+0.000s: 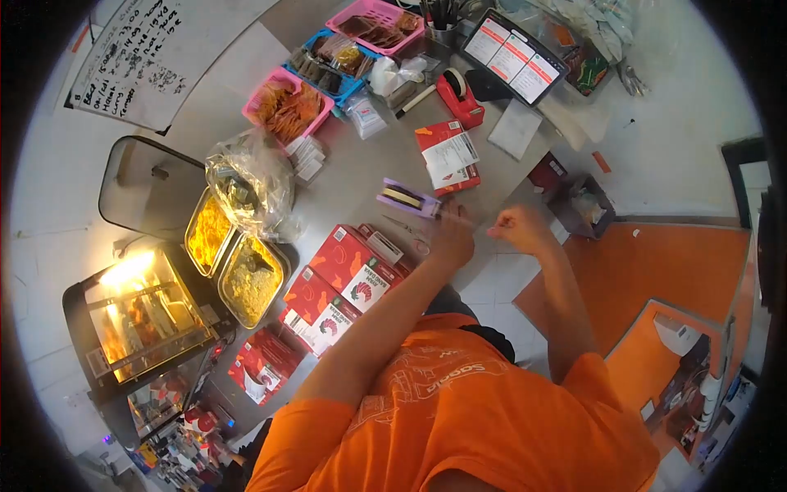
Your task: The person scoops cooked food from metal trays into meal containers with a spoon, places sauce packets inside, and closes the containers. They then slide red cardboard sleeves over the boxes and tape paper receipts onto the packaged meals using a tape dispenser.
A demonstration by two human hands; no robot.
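My left hand (452,236) is at the right end of a purple tape dispenser (407,198) on the grey worktop; its fingers are curled and slightly blurred, fingertips right at the dispenser's end. A short way right, my right hand (523,230) is raised with thumb and fingers pinched together; I cannot tell what is between them. Scissors (414,235) lie beside my left wrist. Beyond the dispenser is a red box (432,138) with a white paper slip (451,156) on top. Red and white printed boxes (334,283) stand left of my left forearm.
Two metal trays of yellow food (250,283) sit beside a lit display warmer (143,316). Farther back are a pink basket (307,123), a blue basket (361,82), a red tape dispenser (461,98) and a tablet (515,57). A bin (584,205) stands at right.
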